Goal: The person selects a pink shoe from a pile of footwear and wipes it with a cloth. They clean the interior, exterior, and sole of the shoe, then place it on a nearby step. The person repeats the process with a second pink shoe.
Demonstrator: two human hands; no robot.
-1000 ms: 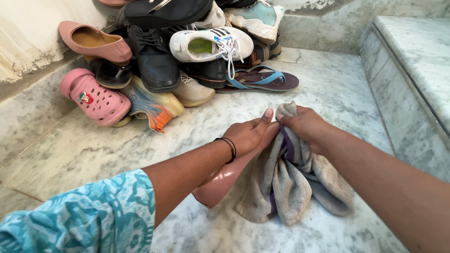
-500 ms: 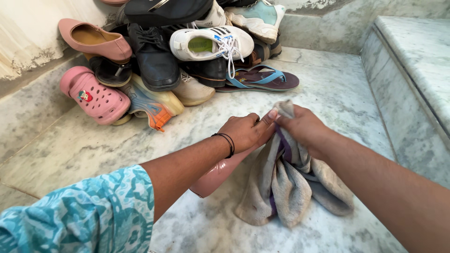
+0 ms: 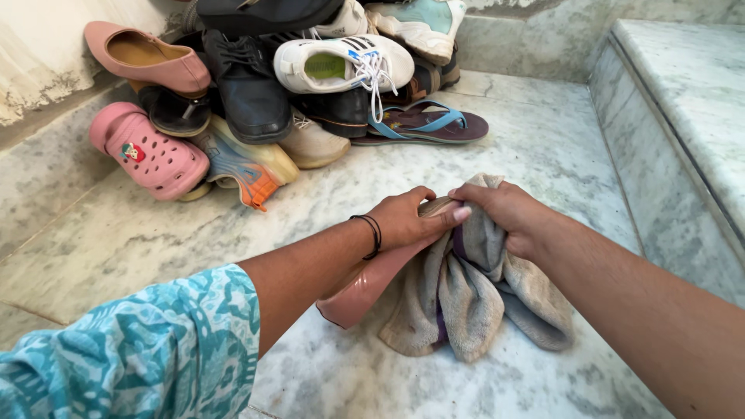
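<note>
From the head camera, the left hand (image 3: 403,221) is closing its fingers over the top of a glossy pink shoe (image 3: 372,281), gripping it firmly, with a dark band sitting at the wrist; the shoe is lying tilted on the marble floor (image 3: 535,147), its smooth rounded end pointing back toward the person, partly hidden under the forearm; the right hand (image 3: 508,213) is bunching a worn grey cloth (image 3: 473,299) tight in a closed fist and pressing it against the shoe just beside the left fingertips; the cloth is hanging in soft, frayed, stained folds and spreading onto the floor to the right of the shoe; a patterned turquoise sleeve (image 3: 132,353) is filling the lower left corner; well behind the hands a heap of footwear is crowding the corner: a perforated pink clog (image 3: 147,155), a matte pink flat shoe (image 3: 147,62), a black leather lace-up (image 3: 248,85), a white trainer (image 3: 345,66), and a purple sandal with blue straps (image 3: 431,124); a veined marble step (image 3: 683,101) is rising along the right.
</note>
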